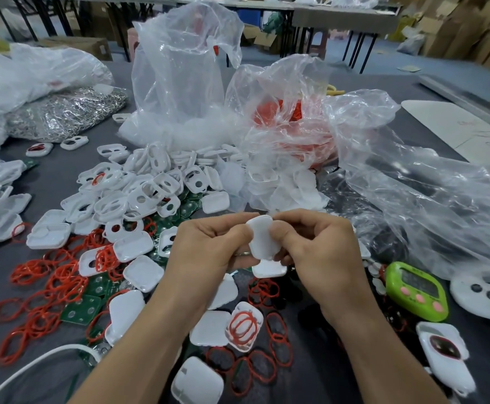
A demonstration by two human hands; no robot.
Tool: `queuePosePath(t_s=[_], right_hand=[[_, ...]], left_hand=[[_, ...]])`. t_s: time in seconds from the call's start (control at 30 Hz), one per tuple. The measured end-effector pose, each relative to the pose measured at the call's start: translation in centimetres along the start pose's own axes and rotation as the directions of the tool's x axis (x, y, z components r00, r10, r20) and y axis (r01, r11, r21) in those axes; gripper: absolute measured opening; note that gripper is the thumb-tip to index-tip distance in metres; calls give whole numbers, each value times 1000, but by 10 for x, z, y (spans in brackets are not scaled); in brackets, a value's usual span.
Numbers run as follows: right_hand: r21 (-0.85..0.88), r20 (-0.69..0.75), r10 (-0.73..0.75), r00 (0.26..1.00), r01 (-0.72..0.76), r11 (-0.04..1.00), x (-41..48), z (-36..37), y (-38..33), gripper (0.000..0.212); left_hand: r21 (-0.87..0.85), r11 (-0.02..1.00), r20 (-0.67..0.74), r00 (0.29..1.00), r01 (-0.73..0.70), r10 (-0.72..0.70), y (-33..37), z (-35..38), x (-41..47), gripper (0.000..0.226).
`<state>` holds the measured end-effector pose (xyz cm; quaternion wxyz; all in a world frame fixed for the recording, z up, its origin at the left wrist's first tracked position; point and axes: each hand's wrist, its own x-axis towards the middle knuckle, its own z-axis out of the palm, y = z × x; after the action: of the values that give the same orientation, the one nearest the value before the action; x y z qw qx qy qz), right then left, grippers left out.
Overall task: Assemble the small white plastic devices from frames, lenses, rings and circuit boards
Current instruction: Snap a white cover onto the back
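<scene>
Both hands work at frame centre, pinching one white plastic device (260, 236). Left hand (209, 252) is curled on its left edge and right hand (316, 252) is clamped on its right edge. White frames (150, 188) are piled above-left. Red rings (48, 281) and green circuit boards (83, 310) lie lower left. Green timer (417, 290) sits at right.
</scene>
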<state>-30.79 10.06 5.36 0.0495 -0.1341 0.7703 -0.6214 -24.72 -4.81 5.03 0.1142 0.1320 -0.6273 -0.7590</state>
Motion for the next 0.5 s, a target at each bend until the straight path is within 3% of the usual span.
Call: queuePosePath(t_s=[0.1,0.2,0.3,0.5], right_hand=[[154,113,104,988,-121,981,2,-3,-2,17],[158,168,121,978,-148,976,1,-5,-2,19],[130,124,95,988,-111,985,0,-4,-1,20],[110,30,57,998,-60,992,0,-1,4,19]], left_hand=[[39,999,27,999,-26,25,1,-3,1,30],[139,988,33,997,-71,67,-1,-4,1,29],[230,967,59,993,-109,98,-4,-4,1,26],[161,982,48,994,-103,96,-6,-2,0,21]])
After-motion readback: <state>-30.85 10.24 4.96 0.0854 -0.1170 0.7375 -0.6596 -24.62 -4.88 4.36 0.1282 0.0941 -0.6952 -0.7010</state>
